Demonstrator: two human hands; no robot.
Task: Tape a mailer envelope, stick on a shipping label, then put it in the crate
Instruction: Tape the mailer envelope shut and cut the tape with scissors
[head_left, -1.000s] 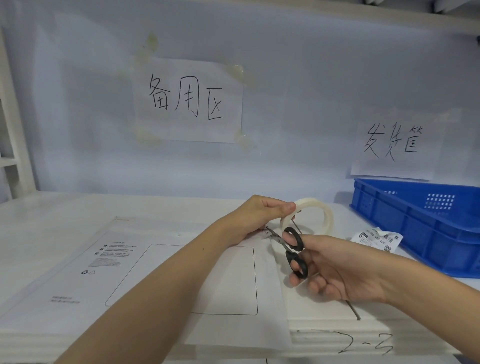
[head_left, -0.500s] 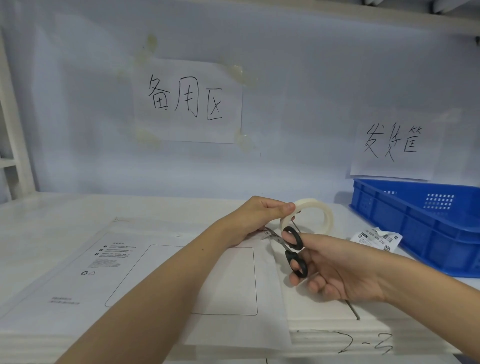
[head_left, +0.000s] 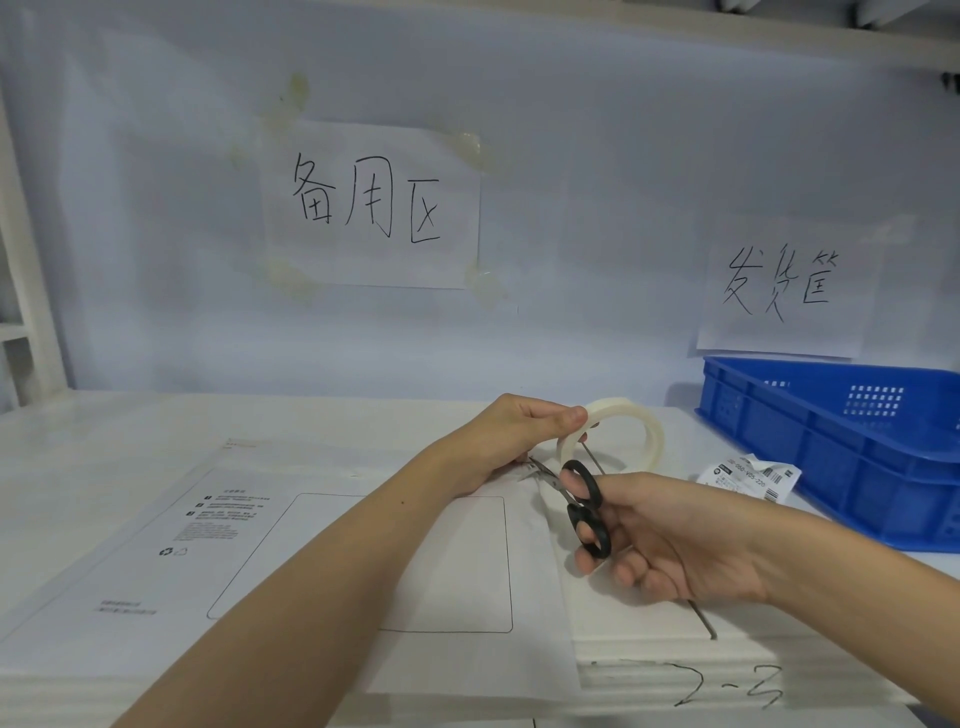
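Observation:
A white mailer envelope (head_left: 291, 551) lies flat on the white table, printed side up. My left hand (head_left: 511, 434) holds a roll of clear tape (head_left: 631, 423) upright above the envelope's right end, thumb and fingers pinching its rim. My right hand (head_left: 670, 540) grips black-handled scissors (head_left: 584, 506), blades pointing left under the left hand, where a strip of tape runs down to the envelope. A crumpled shipping label (head_left: 748, 475) lies on the table beside the blue crate (head_left: 852, 441) at the right.
Two handwritten paper signs hang on the pale back wall (head_left: 597, 234). A white shelf frame (head_left: 21, 291) stands at the far left. A thin dark seam (head_left: 701, 621) runs across the table under my right hand.
Almost nothing moved. The scissors and both hands hold the same pose, with only a slight shift of the blades at the tape.

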